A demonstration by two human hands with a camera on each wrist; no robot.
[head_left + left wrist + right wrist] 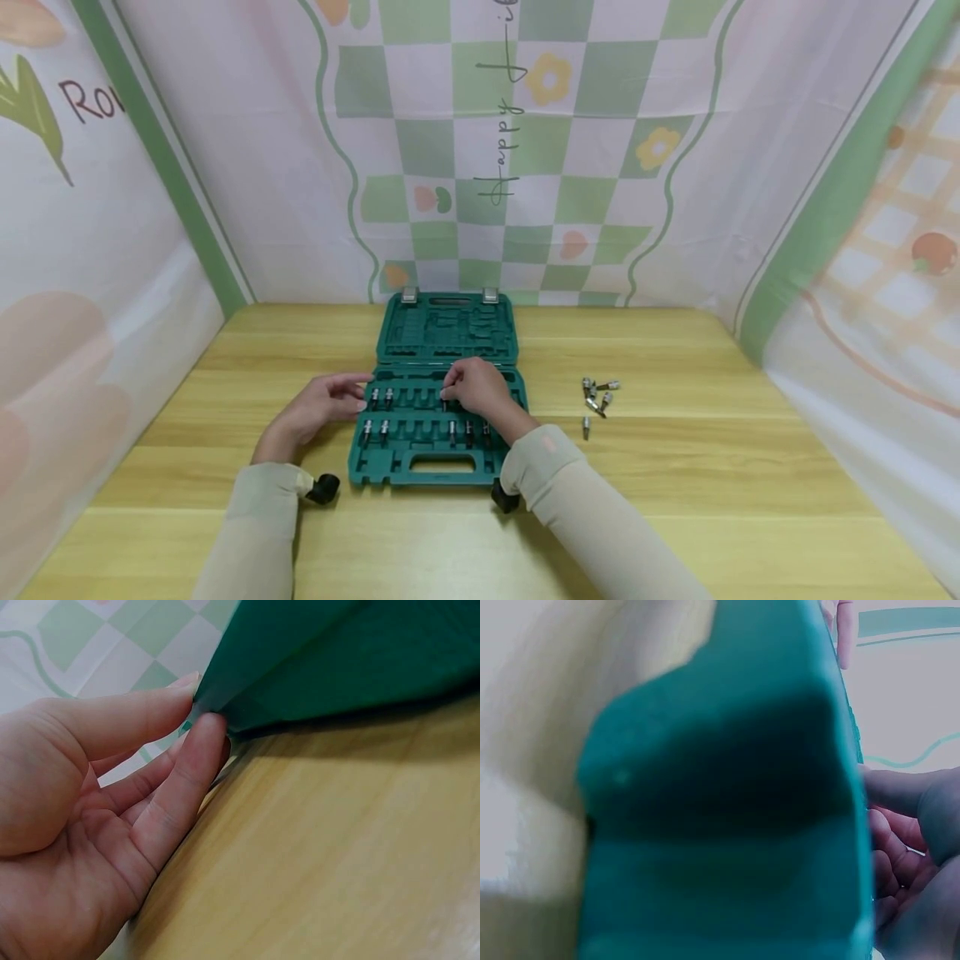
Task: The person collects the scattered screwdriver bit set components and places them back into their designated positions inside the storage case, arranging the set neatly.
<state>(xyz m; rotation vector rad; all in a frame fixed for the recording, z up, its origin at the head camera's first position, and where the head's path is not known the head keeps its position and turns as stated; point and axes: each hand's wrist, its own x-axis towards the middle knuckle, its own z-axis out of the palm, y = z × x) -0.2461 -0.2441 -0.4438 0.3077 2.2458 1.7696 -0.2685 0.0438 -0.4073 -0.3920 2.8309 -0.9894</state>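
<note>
A green plastic tool case (381, 462) lies unfolded on the table, its lid (408, 329) laid back. My right hand (480, 389) is over the upper row of slots and pinches a small bit socket (444, 405) upright between thumb and fingertips. In the right wrist view the case wall (720, 900) hides the pinched piece and part of the curled fingers (892, 855). At the case's left edge, my left hand (322, 406) rests its fairly straight fingers and thumb against the side; the left wrist view shows the fingertips (204, 731) right at the green wall.
Other bit sockets (452, 432) sit in both rows of the case, with vacant slots between them. Several loose bit sockets (592, 403) lie to its right on the wooden table (675, 500). Patterned cloth (300, 208) hangs around the back and sides.
</note>
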